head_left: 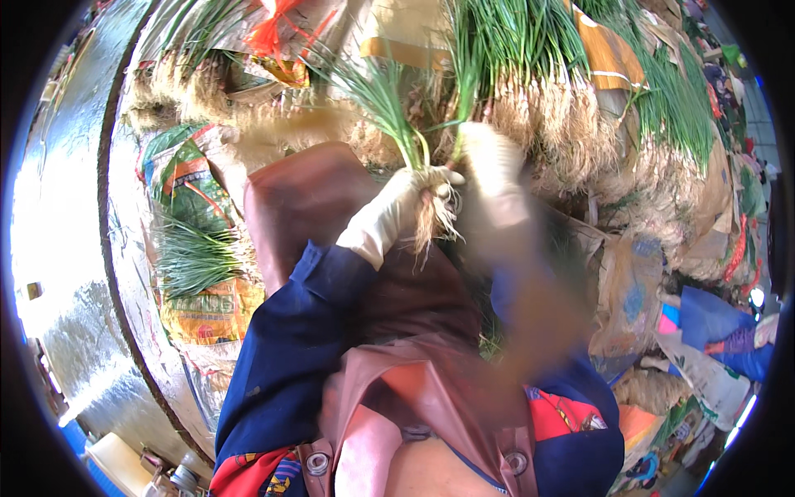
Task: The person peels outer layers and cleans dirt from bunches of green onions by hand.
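Left grip [402, 197] clasps onions [396, 120], leaves toward eleven o'clock. Right grip [494, 166] is blurred: can't tell. At nine, a bunch [197, 261] overlies a sack [207, 319].

This place looked like a produce sorting area, because many rooted green onions [534, 50] lay on spread sacks [211, 313].

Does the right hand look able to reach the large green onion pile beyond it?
Probably yes: the blurred right hand appears close to the large green onion pile, with nothing visible between; the left hand with its bunch is off to the side.
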